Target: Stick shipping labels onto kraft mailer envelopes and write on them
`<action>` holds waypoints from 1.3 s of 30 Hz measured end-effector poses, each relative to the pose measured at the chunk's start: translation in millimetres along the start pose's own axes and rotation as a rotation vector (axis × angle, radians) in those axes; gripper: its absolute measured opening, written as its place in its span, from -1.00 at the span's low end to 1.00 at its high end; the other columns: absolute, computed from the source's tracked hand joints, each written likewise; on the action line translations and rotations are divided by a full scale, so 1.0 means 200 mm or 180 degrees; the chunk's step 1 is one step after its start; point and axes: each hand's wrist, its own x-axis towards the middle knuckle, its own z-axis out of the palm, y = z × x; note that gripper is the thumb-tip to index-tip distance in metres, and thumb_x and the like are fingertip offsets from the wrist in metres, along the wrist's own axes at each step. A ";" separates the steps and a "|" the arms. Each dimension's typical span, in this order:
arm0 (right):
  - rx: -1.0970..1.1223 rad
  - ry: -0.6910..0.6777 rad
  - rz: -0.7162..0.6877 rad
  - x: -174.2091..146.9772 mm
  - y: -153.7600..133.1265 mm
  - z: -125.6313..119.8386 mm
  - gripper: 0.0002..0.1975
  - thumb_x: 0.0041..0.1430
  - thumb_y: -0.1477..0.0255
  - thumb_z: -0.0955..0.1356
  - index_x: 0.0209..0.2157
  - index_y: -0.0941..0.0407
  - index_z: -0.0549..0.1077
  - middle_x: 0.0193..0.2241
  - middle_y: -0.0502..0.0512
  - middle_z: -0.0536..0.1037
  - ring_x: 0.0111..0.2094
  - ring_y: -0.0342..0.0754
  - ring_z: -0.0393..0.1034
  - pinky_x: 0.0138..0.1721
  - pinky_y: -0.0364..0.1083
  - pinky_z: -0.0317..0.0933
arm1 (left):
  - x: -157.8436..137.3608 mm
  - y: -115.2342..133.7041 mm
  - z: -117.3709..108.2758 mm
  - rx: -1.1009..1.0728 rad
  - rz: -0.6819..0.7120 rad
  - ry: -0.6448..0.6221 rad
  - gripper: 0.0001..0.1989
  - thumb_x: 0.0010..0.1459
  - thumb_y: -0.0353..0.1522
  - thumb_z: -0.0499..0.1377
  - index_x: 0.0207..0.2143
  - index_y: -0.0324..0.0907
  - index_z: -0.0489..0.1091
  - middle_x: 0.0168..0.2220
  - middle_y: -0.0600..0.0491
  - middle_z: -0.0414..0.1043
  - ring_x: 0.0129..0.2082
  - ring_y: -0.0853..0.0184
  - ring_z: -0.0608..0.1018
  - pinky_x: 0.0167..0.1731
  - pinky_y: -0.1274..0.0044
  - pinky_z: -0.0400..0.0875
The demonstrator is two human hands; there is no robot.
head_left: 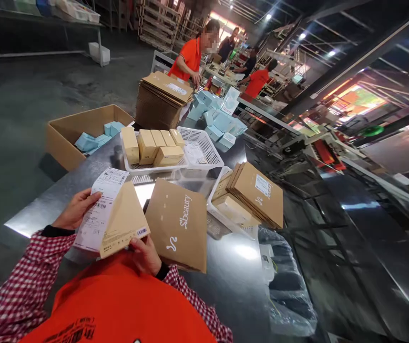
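One printed slip point(99, 209) is pinched by the left hand point(75, 209) and one tan box point(124, 220) is gripped from below by the right hand point(146, 255), over a steel table point(40, 209) bearing one kraft mailer point(179, 224) and two white baskets point(204, 147).

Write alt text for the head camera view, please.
A person's left hand holds a printed slip and their right hand a tan box over a metal table, beside a brown mailer and white baskets of boxes.
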 end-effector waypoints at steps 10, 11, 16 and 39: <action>-0.0347 0.0369 -0.0596 0.08 -0.28 -0.06 -0.59 -0.11 0.33 0.50 -0.18 0.08 0.41 -0.17 0.08 0.54 -0.17 -0.01 0.44 -0.19 -0.07 0.34 | -0.08 -0.09 0.02 -0.0817 0.0261 0.0401 -0.69 -0.16 -0.30 0.41 -0.37 -0.29 0.50 -0.45 0.01 0.60 -0.50 0.30 0.60 -0.48 0.56 0.52; -0.0435 0.0472 -0.0655 0.08 -0.32 -0.06 -0.57 -0.12 0.33 0.51 -0.18 0.08 0.40 -0.19 0.08 0.55 -0.20 -0.01 0.44 -0.22 -0.07 0.35 | -0.09 -0.09 0.01 -0.0899 0.0267 0.0421 -0.70 -0.15 -0.30 0.40 -0.35 -0.28 0.50 -0.41 0.00 0.60 -0.45 0.30 0.61 -0.43 0.55 0.53; -0.0736 0.0764 -0.0785 0.14 -0.41 -0.07 -0.56 -0.17 0.30 0.52 -0.21 0.08 0.41 -0.27 0.04 0.55 -0.32 -0.05 0.44 -0.38 -0.12 0.35 | -0.13 -0.07 -0.01 -0.1234 0.0202 0.0359 -0.75 -0.06 -0.39 0.36 -0.29 -0.27 0.50 -0.29 -0.02 0.61 -0.32 0.30 0.62 -0.31 0.56 0.53; -0.1235 0.1118 -0.0836 0.42 -0.70 0.04 -0.39 -0.23 0.19 0.48 -0.10 0.00 0.27 -0.32 -0.02 0.52 -0.50 -0.08 0.43 -0.62 -0.16 0.33 | 0.07 -0.04 -0.17 -0.1489 -0.0289 0.0327 -0.82 0.24 -0.50 0.04 -0.23 -0.30 0.43 -0.38 -0.05 0.59 -0.42 0.30 0.63 -0.38 0.51 0.55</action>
